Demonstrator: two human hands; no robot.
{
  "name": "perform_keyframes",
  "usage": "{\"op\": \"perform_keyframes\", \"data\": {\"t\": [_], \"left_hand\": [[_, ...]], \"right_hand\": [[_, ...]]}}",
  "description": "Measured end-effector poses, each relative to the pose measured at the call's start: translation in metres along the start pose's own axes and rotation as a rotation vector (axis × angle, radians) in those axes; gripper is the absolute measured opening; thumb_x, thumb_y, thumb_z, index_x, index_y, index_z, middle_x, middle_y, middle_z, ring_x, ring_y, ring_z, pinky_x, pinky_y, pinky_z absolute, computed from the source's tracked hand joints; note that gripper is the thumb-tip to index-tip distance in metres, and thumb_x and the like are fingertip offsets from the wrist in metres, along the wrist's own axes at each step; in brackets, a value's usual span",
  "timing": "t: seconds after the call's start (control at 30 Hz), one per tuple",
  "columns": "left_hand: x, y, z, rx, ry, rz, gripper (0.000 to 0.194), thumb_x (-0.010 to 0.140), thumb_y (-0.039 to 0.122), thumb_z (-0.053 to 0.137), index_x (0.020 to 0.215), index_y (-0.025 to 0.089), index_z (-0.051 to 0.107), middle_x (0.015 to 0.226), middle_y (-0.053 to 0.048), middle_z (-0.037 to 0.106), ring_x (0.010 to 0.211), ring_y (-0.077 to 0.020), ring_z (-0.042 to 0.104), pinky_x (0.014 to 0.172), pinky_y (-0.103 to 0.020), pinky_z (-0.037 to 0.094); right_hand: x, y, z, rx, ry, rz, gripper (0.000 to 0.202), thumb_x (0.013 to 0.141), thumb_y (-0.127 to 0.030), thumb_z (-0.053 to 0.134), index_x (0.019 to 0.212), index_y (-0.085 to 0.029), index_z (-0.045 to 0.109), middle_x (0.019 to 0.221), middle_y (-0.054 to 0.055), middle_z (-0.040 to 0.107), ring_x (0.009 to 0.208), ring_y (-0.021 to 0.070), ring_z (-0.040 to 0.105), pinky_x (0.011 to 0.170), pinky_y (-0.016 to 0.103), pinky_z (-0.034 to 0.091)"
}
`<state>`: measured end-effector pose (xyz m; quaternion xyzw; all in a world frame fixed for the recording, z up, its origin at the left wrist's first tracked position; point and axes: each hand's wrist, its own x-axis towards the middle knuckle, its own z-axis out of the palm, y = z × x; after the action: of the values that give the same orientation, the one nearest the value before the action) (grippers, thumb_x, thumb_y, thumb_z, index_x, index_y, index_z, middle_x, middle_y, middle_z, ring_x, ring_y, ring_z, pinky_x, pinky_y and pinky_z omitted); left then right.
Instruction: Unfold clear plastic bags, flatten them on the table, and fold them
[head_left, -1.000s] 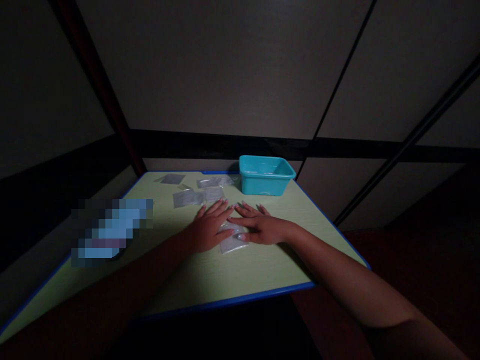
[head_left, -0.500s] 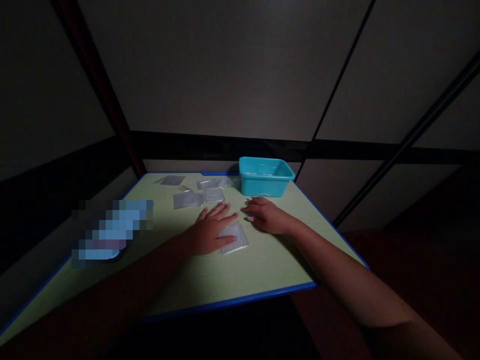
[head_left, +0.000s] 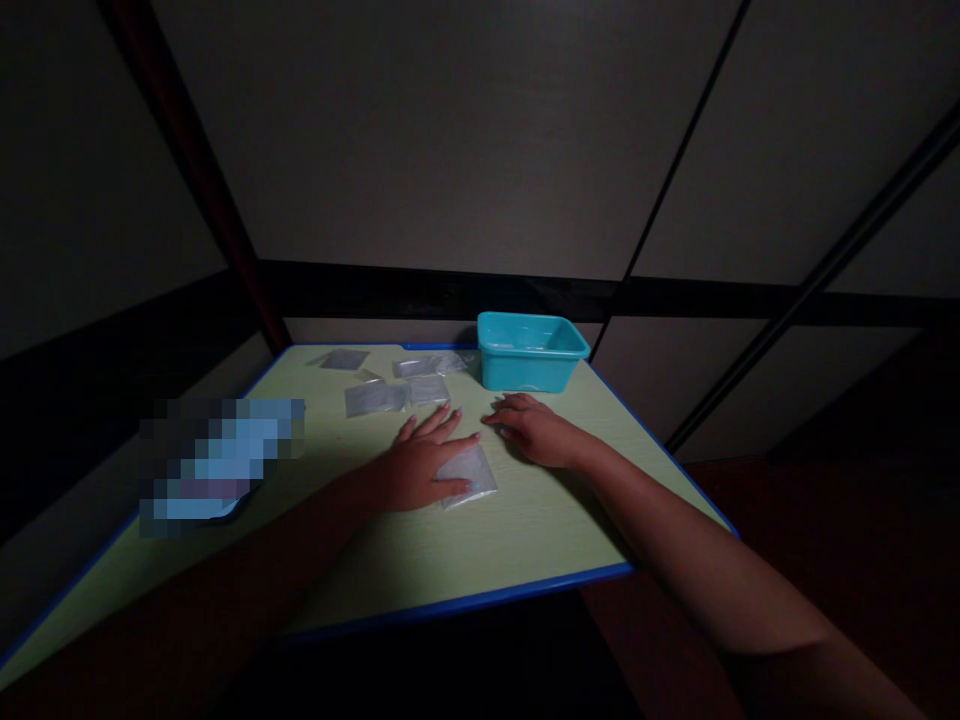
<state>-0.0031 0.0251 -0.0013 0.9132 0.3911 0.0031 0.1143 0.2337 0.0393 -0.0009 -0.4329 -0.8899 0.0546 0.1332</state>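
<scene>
My left hand [head_left: 420,465] lies with its fingers spread, thumb and palm edge over a clear plastic packet [head_left: 478,472] on the light green table [head_left: 465,550]. To its right, my right hand [head_left: 536,432] rests on the tabletop with fingers apart and a little bent, holding nothing. Just beyond the right hand stands a turquoise plastic basket [head_left: 529,373]. Several more clear packets lie flat past my left fingertips, among them a wide one [head_left: 375,399], one beside it [head_left: 427,389] and one farther back [head_left: 417,367].
Another packet [head_left: 345,359] lies near the table's far left corner. A blurred, pixelated blue item with a dark edge [head_left: 232,460] is on the left side. Blue edging [head_left: 480,603] runs along the table, and a panelled wall [head_left: 435,140] rises behind it.
My left thumb and little-finger side have shifted slightly over the packet. The right thumb has drawn in a little toward its fingers. The packets and basket stay where they were.
</scene>
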Motion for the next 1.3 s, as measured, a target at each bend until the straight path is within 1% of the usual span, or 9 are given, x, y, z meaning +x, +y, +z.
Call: {"op": "perform_keyframes", "data": {"t": [0.17, 0.3, 0.5, 0.63, 0.77, 1.0, 1.2, 1.3], "left_hand": [[0.0, -0.002, 0.002, -0.001, 0.006, 0.011, 0.067, 0.086, 0.056, 0.048, 0.144, 0.03, 0.029, 0.155, -0.011, 0.01, 0.142, -0.0324, 0.0, 0.106, -0.063, 0.012], [0.0, -0.004, 0.003, -0.008, 0.019, 0.014, 0.065, 0.087, 0.055, 0.045, 0.145, 0.03, 0.028, 0.155, -0.011, 0.011, 0.142, -0.0328, 0.001, 0.106, -0.063, 0.013], [0.0, -0.002, 0.003, 0.022, 0.045, 0.017, 0.062, 0.088, 0.053, 0.046, 0.144, 0.035, 0.027, 0.155, -0.01, 0.009, 0.142, -0.0338, 0.0, 0.106, -0.061, 0.016], [-0.001, -0.001, 0.003, 0.053, 0.073, 0.031, 0.06, 0.088, 0.052, 0.047, 0.143, 0.038, 0.028, 0.156, -0.01, 0.008, 0.142, -0.0344, 0.0, 0.106, -0.06, 0.017], [-0.001, -0.003, 0.004, 0.041, 0.084, 0.053, 0.059, 0.089, 0.053, 0.045, 0.143, 0.04, 0.027, 0.156, -0.008, 0.006, 0.141, -0.0349, 0.0, 0.106, -0.06, 0.017], [-0.001, -0.004, 0.006, 0.06, 0.112, 0.057, 0.059, 0.089, 0.053, 0.044, 0.143, 0.04, 0.027, 0.156, -0.007, 0.006, 0.141, -0.0359, 0.001, 0.107, -0.059, 0.017], [-0.001, -0.004, 0.006, 0.07, 0.115, 0.057, 0.059, 0.089, 0.055, 0.043, 0.143, 0.039, 0.027, 0.156, -0.007, 0.008, 0.141, -0.0357, 0.002, 0.107, -0.057, 0.018], [-0.001, -0.004, 0.006, 0.075, 0.121, 0.059, 0.058, 0.089, 0.055, 0.043, 0.143, 0.039, 0.027, 0.156, -0.006, 0.008, 0.141, -0.0359, 0.002, 0.107, -0.057, 0.017]], "right_hand": [[0.0, 0.004, 0.003, -0.015, 0.021, -0.029, 0.038, 0.085, -0.012, 0.052, 0.121, -0.02, 0.06, 0.126, 0.015, 0.055, 0.119, 0.0266, 0.047, 0.098, 0.045, 0.038], [0.001, 0.005, 0.005, 0.022, 0.087, -0.087, 0.037, 0.082, -0.01, 0.053, 0.117, -0.02, 0.063, 0.12, 0.014, 0.058, 0.116, 0.0256, 0.049, 0.097, 0.044, 0.04], [0.004, 0.001, 0.0, 0.158, 0.214, -0.189, 0.023, 0.082, -0.012, 0.056, 0.102, -0.017, 0.068, 0.107, 0.013, 0.062, 0.107, 0.0233, 0.053, 0.092, 0.04, 0.042], [0.005, -0.001, -0.003, 0.213, 0.255, -0.226, 0.014, 0.084, -0.013, 0.056, 0.09, -0.016, 0.067, 0.101, 0.012, 0.063, 0.103, 0.0225, 0.053, 0.09, 0.039, 0.042], [0.006, -0.002, -0.004, 0.23, 0.256, -0.243, 0.011, 0.084, -0.013, 0.056, 0.086, -0.016, 0.066, 0.097, 0.011, 0.063, 0.099, 0.022, 0.053, 0.088, 0.038, 0.041], [0.004, -0.005, -0.005, 0.229, 0.201, -0.276, 0.017, 0.081, -0.007, 0.052, 0.091, -0.016, 0.063, 0.094, 0.01, 0.064, 0.098, 0.0213, 0.053, 0.088, 0.038, 0.04], [0.004, -0.007, -0.007, 0.232, 0.172, -0.295, 0.017, 0.083, -0.007, 0.05, 0.091, -0.016, 0.062, 0.09, 0.009, 0.064, 0.093, 0.0201, 0.054, 0.087, 0.038, 0.041], [0.004, -0.006, -0.006, 0.235, 0.167, -0.296, 0.016, 0.084, -0.007, 0.05, 0.091, -0.015, 0.061, 0.09, 0.009, 0.064, 0.092, 0.0198, 0.054, 0.087, 0.037, 0.041]]}}
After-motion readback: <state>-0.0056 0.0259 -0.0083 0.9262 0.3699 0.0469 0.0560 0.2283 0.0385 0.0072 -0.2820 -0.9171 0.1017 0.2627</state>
